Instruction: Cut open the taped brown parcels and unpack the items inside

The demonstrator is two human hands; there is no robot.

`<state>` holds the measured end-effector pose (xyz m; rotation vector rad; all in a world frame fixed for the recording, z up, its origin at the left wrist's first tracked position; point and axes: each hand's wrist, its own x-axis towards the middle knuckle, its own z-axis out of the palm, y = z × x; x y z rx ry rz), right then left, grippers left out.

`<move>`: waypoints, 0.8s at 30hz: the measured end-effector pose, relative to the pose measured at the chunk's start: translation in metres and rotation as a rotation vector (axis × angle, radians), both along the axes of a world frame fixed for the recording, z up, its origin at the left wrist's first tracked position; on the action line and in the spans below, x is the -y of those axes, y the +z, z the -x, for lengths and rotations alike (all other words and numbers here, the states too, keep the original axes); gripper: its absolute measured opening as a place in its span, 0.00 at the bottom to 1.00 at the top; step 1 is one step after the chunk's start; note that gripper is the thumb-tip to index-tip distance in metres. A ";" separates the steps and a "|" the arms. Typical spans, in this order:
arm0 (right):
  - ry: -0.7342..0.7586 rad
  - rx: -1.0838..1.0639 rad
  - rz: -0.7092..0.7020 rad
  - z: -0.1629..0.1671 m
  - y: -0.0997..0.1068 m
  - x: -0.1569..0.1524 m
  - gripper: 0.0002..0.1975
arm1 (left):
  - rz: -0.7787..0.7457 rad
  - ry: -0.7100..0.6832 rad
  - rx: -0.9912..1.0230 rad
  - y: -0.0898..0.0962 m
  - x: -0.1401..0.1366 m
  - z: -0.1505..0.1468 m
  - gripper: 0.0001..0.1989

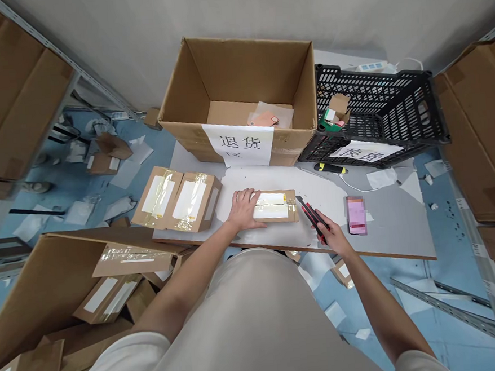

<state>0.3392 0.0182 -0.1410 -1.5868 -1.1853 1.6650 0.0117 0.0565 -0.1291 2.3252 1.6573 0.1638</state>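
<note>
A small taped cardboard box (292, 204) with white labels lies on the white table (387, 238). Spread over its left end, my left hand (244, 209) presses on the top and side. My right hand (334, 238), just right of the box, is wrapped round a red and black box cutter (313, 219). The cutter's tip points up and left, near the box's right end but apart from it. Two more taped boxes, a left one (157, 197) and a right one (193, 202), sit side by side to the left of my left hand.
Behind stand a large open carton (183, 108) holding flat packets and a black plastic crate (411, 103) with a small opened box inside. A phone (356, 216) and a yellow-black tool (331, 168) lie to the right. Front left, a big carton (21, 280) is full of boxes.
</note>
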 end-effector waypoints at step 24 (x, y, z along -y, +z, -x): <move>0.246 0.089 0.058 -0.024 0.003 0.005 0.35 | -0.046 0.012 0.020 -0.011 0.008 0.001 0.53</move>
